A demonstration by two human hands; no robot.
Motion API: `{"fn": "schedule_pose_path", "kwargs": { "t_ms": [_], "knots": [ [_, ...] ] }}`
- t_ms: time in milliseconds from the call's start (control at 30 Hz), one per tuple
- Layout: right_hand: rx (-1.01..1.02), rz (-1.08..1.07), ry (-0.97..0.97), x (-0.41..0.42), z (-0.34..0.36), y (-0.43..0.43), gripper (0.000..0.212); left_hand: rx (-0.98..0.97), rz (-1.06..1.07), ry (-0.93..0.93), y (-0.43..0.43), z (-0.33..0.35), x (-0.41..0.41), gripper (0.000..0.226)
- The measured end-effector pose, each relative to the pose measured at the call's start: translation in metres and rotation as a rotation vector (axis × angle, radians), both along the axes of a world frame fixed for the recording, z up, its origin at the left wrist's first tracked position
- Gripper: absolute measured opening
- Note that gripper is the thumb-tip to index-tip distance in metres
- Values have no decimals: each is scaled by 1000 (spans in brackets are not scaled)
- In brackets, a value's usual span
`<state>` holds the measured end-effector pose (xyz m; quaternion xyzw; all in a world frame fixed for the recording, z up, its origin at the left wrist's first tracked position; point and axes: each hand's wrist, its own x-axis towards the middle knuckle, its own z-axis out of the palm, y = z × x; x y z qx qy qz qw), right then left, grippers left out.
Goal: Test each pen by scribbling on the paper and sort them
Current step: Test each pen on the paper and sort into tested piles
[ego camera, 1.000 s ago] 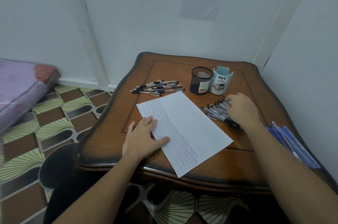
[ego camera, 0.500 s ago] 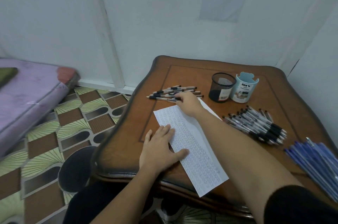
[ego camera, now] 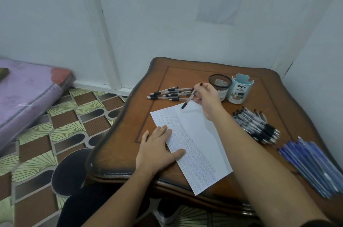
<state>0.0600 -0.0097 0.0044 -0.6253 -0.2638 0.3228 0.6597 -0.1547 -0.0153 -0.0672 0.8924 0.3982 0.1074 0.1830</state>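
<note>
A white paper [ego camera: 196,134] covered with rows of scribbles lies slanted on the wooden table [ego camera: 259,115]. My left hand [ego camera: 157,149] rests flat on its left edge. My right hand [ego camera: 208,97] pinches a black-grip pen [ego camera: 189,99] just above the paper's far corner, tip pointing down-left. Behind it lies a row of black-grip pens [ego camera: 170,94]. Another heap of black-grip pens [ego camera: 258,126] lies right of the paper, and a pile of blue pens [ego camera: 313,165] sits at the table's right edge.
A black mesh cup [ego camera: 220,83] and a pale blue holder marked DIY [ego camera: 239,89] stand at the back of the table. White walls close in behind and to the right. A purple mattress [ego camera: 26,97] lies on the patterned floor to the left.
My right hand went from the heap of pens on the right across to the far-left row, then lifted with one pen above the paper's far corner. The left hand stayed on the paper.
</note>
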Motion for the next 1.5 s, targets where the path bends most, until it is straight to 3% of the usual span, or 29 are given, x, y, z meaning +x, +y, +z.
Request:
{"fn": "schedule_pose_path", "kwargs": {
  "t_ms": [67,133,200,500,667,767,933,1133,1300,1500],
  "knots": [
    [160,-56,206,4,8,-24,8,0,2,7,0,0,0,81],
    [252,-121,288,6,12,-47,20,0,6,11,-1,0,1,81],
    [248,-178,243,6,14,-66,24,-2,7,13,-1,0,1,82],
    [143,-123,141,3,9,-131,5,-3,8,28,-3,1,3,83],
    [110,-110,318,4,-16,-155,72,8,6,29,-3,0,3,83],
    [30,-125,171,0,-35,-169,71,4,2,21,-2,0,2,83],
    [90,-31,36,-10,-60,-185,26,19,5,28,-2,-2,3,83],
    [-40,119,-162,-22,-67,-186,17,21,5,29,-1,-4,3,85],
    [-142,67,-336,-27,-71,-187,35,27,5,33,0,-5,3,84],
    [-173,30,-353,-28,-75,-186,50,26,3,16,0,-6,3,84]
  ]
}}
